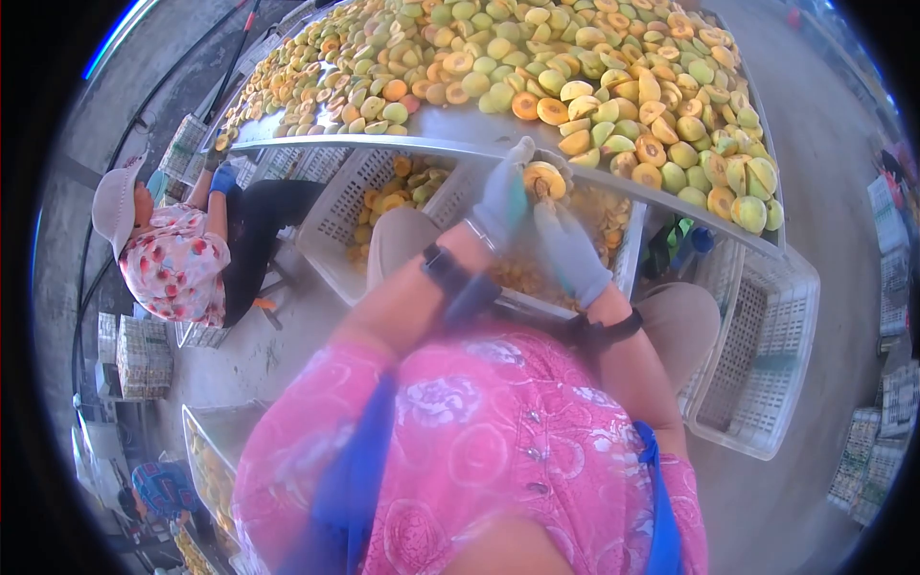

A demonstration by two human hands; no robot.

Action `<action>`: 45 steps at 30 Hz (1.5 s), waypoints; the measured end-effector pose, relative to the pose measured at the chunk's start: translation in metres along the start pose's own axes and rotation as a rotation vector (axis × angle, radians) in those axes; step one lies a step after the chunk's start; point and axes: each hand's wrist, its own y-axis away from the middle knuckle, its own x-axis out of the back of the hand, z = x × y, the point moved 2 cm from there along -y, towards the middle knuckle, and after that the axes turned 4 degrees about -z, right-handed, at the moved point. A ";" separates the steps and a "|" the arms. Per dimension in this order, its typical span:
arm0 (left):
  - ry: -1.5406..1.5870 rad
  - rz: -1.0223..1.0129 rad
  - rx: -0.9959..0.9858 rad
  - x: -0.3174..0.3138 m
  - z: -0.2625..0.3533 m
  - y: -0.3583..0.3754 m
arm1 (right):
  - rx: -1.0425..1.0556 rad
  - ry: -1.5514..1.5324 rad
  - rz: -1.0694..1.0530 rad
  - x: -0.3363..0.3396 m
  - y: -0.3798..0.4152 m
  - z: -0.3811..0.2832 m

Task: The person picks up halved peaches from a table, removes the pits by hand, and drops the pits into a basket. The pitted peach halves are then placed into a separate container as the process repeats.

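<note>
Head view: both hands (pixel 503 195), fingers curled, grip a cut fruit (pixel 544 180); it lies between them.

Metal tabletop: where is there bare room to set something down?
Widest on the tabletop: a patch behind the near edge, just beyond the left hand, bordered left, far and right by fruit halves. Smaller bare bits show towards its left end. The far side and right corner are crowded.
</note>
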 end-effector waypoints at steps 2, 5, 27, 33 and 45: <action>-0.011 0.005 0.059 0.006 -0.004 -0.006 | -0.010 -0.083 -0.017 0.000 -0.007 0.010; -0.343 0.023 -0.178 0.009 -0.001 -0.009 | -0.023 -0.241 -0.078 0.000 -0.008 0.020; 0.015 -0.005 0.127 0.046 -0.003 0.001 | -0.377 -1.292 -1.029 -0.014 -0.009 0.023; 0.253 0.067 0.123 0.050 0.013 0.021 | -0.408 -1.102 -0.949 -0.027 -0.013 0.031; -1.313 0.504 -0.361 0.200 0.130 0.018 | -0.170 -1.195 -0.359 -0.007 -0.012 0.031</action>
